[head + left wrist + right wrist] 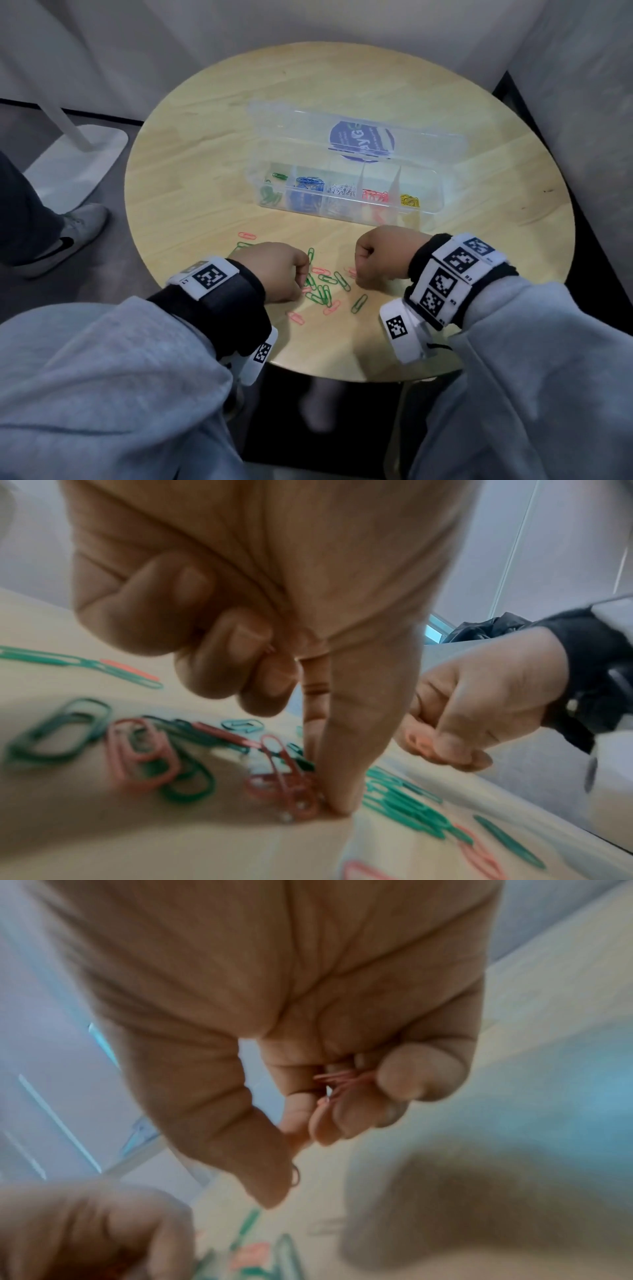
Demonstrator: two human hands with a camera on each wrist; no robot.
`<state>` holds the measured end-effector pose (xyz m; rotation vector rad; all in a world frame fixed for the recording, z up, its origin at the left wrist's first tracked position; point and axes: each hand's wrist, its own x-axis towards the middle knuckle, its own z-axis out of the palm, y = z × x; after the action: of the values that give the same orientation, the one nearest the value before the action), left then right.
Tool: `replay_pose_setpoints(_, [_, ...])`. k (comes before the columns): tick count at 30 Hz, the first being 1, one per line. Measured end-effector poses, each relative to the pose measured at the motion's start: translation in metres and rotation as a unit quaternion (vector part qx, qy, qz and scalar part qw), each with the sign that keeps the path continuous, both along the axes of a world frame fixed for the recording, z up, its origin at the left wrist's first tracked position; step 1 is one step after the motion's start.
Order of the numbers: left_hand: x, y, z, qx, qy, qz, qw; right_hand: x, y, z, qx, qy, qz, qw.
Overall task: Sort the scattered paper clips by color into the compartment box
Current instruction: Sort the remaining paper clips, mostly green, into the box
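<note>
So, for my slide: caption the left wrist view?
Left hand pinches red clips off the table among green ones.

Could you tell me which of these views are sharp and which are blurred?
Head view: sharp, the compartment box and loose paper clips read clearly. Left wrist view: the left hand and nearest clips are soft, edges smeared. Right wrist view: blurred throughout; only pink clips in the right hand can be made out.

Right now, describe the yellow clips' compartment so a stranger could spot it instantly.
On the round wooden table lies a clear compartment box with its lid open. Its five cells run green, blue, white, red, yellow. The yellow clips fill the rightmost cell, the only yellow anywhere.
</note>
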<state>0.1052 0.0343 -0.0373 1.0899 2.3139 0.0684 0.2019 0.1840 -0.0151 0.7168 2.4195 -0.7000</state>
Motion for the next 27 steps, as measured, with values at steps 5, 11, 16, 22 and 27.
replay_pose_setpoints(5, [0.007,0.001,0.005,0.022,0.018,-0.042,0.999,-0.005,0.006,0.004,-0.181,0.098,-0.122,0.971])
replay_pose_setpoints(11, [0.008,0.001,0.007,0.014,0.027,-0.047,0.998,-0.011,0.002,-0.004,-0.290,0.138,-0.197,0.927])
replay_pose_setpoints(16, [0.009,0.003,0.006,-0.003,0.015,-0.036,0.999,-0.015,-0.004,-0.010,-0.326,0.107,-0.209,0.916])
replay_pose_setpoints(22, [-0.001,0.001,0.016,0.080,-0.111,0.050,0.989,-0.019,-0.007,-0.010,-0.334,0.122,-0.254,0.900])
replay_pose_setpoints(27, [-0.022,-0.007,0.039,0.214,-0.319,0.237,0.892,-0.020,-0.008,-0.010,-0.352,0.151,-0.230,0.894])
